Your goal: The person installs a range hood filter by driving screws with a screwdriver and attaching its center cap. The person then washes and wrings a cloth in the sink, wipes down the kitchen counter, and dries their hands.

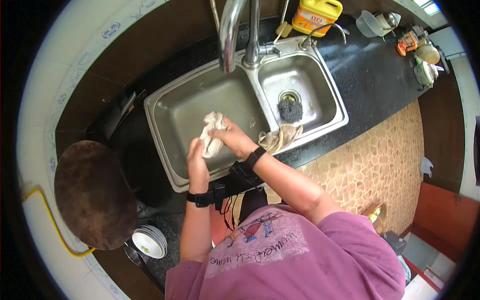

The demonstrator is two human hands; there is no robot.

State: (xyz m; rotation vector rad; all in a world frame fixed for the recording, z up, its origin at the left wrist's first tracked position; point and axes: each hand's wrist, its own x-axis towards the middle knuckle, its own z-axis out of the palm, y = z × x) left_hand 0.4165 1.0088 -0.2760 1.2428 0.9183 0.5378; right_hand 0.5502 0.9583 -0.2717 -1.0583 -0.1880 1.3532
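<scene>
A crumpled white cloth (212,135) is bunched between my two hands over the large left basin (185,107) of the steel sink. My left hand (197,152) is closed on the lower left side of the cloth. From the right, my right hand (235,138) grips the cloth with its thumb and fingers. A striped beige cloth (281,138) lies draped over the sink's front edge, right of my right hand. In the small right basin, a dark scouring pad (290,111) sits by the drain.
The tall faucet (229,45) rises behind the basins. A yellow jug (316,17) and a clear plastic container (367,24) stand at the back right. A round dark board (95,195) is at the left, with stacked bowls (150,241) near it.
</scene>
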